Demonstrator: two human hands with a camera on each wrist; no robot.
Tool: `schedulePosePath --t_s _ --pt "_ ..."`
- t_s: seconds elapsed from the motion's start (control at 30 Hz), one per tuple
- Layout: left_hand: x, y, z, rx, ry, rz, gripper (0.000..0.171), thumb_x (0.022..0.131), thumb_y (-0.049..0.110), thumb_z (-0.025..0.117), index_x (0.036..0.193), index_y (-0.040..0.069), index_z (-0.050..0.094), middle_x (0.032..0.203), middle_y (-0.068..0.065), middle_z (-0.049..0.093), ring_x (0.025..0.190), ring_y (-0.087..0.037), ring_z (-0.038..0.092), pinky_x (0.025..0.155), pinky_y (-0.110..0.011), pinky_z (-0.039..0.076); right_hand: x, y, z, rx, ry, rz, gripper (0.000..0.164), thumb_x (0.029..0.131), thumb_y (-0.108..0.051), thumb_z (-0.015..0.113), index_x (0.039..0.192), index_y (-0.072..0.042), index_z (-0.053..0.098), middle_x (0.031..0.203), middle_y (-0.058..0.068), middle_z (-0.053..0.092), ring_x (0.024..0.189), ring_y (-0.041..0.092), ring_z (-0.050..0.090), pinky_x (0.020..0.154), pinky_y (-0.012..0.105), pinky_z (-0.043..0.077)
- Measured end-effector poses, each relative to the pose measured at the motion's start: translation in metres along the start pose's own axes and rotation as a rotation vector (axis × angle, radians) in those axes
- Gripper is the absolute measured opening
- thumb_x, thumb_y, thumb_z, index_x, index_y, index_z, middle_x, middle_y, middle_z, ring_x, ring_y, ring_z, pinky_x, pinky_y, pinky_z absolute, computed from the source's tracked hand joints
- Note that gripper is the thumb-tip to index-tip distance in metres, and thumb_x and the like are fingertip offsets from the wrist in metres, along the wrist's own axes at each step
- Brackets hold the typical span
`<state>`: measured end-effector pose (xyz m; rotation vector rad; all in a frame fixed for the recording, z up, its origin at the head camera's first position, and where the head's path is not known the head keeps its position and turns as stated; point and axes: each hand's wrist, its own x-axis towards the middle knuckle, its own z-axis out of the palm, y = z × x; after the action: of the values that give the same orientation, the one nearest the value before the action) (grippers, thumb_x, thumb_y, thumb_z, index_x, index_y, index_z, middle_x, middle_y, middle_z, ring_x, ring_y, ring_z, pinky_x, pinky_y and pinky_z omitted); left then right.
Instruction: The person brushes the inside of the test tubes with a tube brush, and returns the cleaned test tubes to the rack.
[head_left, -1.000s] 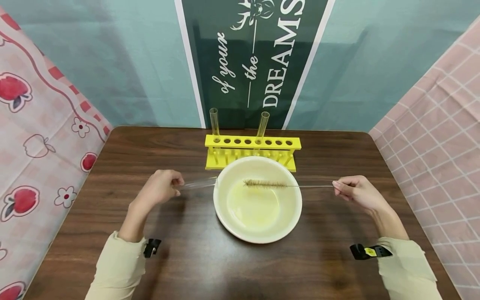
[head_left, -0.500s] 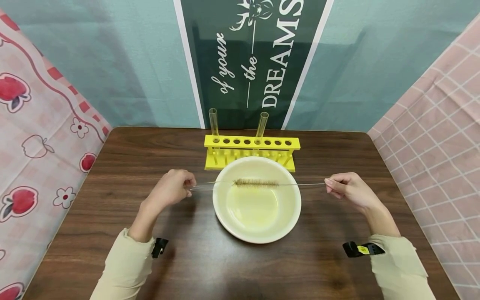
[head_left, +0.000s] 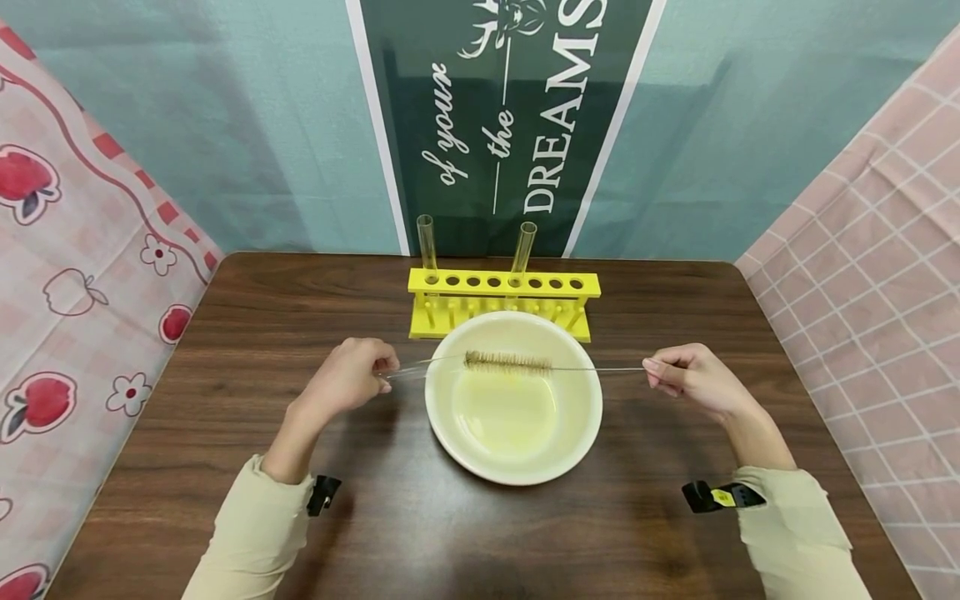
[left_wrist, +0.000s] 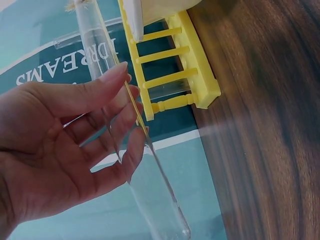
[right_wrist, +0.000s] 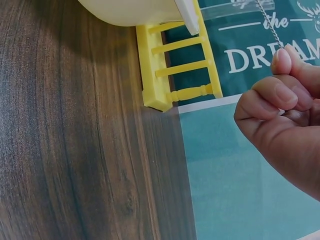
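My left hand (head_left: 347, 373) holds a clear glass test tube (left_wrist: 159, 207) between thumb and curled fingers, its rounded end past the little finger in the left wrist view. Across from it, my right hand (head_left: 692, 377) pinches the thin twisted-wire handle (right_wrist: 268, 22) of a test tube brush. The tan bristles (head_left: 510, 362) hang level over a white bowl (head_left: 588, 421), their tip at the tube's mouth. Pale yellow liquid (head_left: 506, 421) lies in the bowl.
Behind the bowl stands a yellow test tube rack (head_left: 585, 285), with one glass tube (head_left: 427, 246) at its left end and another tube (head_left: 523, 248) right of its middle. The brown wooden table (head_left: 517, 542) meets a blue-green cloth backdrop (head_left: 300, 150).
Both hands have moved inward, the left with the tube to the right, the right with the brush to the left. The bristle tip has shifted left to the tube's mouth.
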<state>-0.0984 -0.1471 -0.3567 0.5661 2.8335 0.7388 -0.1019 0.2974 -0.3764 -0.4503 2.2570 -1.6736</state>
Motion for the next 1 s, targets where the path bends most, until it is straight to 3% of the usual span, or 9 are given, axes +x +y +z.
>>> schedulePosePath --t_s 0.4,0.67,1.0 --pt "-0.0001 0.0035 0.0012 0.034 0.025 0.002 0.02 0.064 -0.01 0.072 0.077 0.004 0.065 0.071 -0.003 0.056 0.065 -0.016 0.048 0.06 -0.033 0.043 0.0032 -0.0047 0.0003 -0.106 -0.01 0.01 0.029 0.091 -0.001 0.05 0.064 0.007 0.051 0.051 0.006 0.037 0.043 0.013 0.033 0.036 0.032 0.025" --pt "0.0015 0.0038 0.0 0.017 -0.035 -0.004 0.018 0.068 -0.009 0.07 0.08 0.003 0.066 0.073 -0.005 0.055 0.067 -0.017 0.047 0.063 -0.035 0.045 0.0052 -0.0069 0.0035 -0.141 0.0 -0.002 0.028 0.091 -0.002 0.051 0.065 0.009 0.05 0.05 0.008 0.036 0.042 0.01 0.031 0.036 0.032 0.024" --pt "0.0046 0.0008 0.0003 -0.031 -0.072 -0.018 0.019 0.07 -0.005 0.072 0.089 0.0 0.068 0.083 -0.008 0.064 0.074 -0.019 0.055 0.068 -0.037 0.048 0.0039 -0.0058 0.004 -0.129 0.009 0.0 0.029 0.091 -0.002 0.051 0.064 0.006 0.051 0.051 0.007 0.035 0.043 0.01 0.031 0.038 0.032 0.025"
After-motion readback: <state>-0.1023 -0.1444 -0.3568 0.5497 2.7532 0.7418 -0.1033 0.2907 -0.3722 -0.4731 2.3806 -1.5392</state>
